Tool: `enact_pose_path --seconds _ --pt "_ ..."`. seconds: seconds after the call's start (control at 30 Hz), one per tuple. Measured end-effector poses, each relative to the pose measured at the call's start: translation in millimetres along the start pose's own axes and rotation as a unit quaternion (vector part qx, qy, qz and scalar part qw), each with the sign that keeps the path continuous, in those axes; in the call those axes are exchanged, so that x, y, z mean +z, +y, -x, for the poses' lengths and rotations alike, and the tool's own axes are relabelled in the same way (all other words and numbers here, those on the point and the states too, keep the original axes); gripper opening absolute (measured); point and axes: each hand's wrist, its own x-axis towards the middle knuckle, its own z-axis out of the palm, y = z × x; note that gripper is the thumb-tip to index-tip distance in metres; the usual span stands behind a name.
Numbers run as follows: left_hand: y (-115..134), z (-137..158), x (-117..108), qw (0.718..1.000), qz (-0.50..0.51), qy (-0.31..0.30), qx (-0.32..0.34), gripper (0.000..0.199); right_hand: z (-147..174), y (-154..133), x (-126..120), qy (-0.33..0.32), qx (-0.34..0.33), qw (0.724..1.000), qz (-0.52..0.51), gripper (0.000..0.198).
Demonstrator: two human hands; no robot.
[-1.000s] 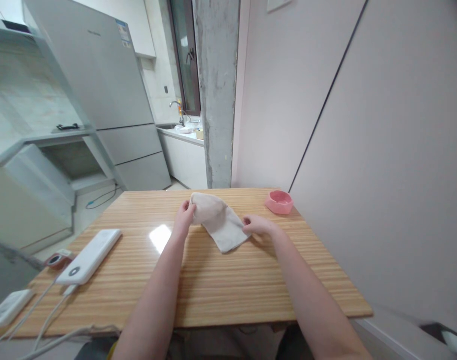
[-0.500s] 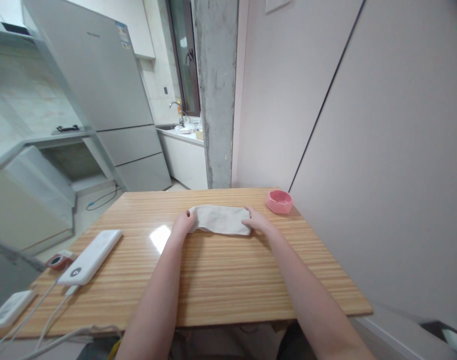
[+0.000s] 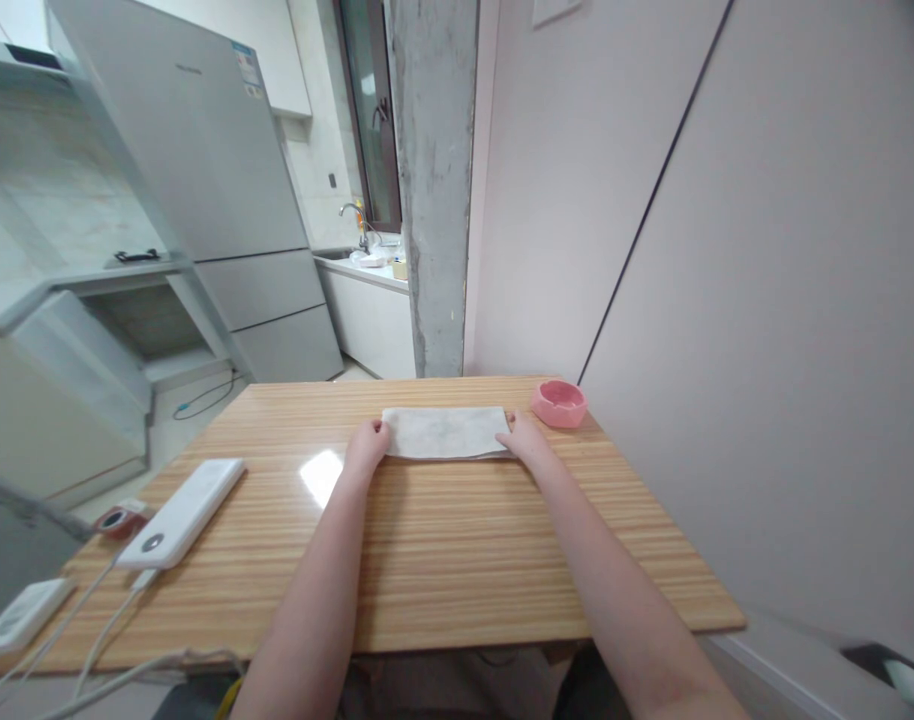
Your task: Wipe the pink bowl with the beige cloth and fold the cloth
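Note:
A folded whitish cloth [image 3: 446,434] is stretched between my two hands, low over the far half of the wooden table [image 3: 472,560]. It forms a long flat strip with fairly straight edges. My left hand [image 3: 368,446] pinches its left end, fingers closed round the edge. At the opposite end my right hand [image 3: 522,437] grips the cloth, with the thumb on the near face and the other fingers mostly hidden behind it. Just past my right hand sits a pink ashtray [image 3: 559,403].
On the left side of the table lie a white power bank [image 3: 183,512] with a cable plugged in, a red roll-like item [image 3: 119,522] and a white power strip [image 3: 23,615]. A pale wall [image 3: 727,330] borders the right side; a fridge [image 3: 202,160] stands beyond.
The cloth has gone from wavy and sagging to flat and taut, with straighter edges. My right hand has shifted slightly right; my left hand has barely moved.

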Motion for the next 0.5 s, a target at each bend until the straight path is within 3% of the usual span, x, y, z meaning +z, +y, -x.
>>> enact_pose_path --seconds 0.13,0.33,0.5 --pt "-2.4 0.0 -0.8 1.000 -0.002 -0.019 0.003 0.029 -1.8 2.3 -1.1 -0.016 -0.004 1.000 0.018 0.025" --pt "-5.7 -0.1 3.0 0.999 -0.047 0.003 -0.002 0.024 -0.2 0.0 -0.8 -0.007 -0.005 1.000 0.027 0.025" --pt "-1.2 6.4 8.0 0.995 -0.098 -0.023 0.001 0.043 5.8 -5.7 -1.7 -0.016 -0.005 1.000 0.027 0.026"
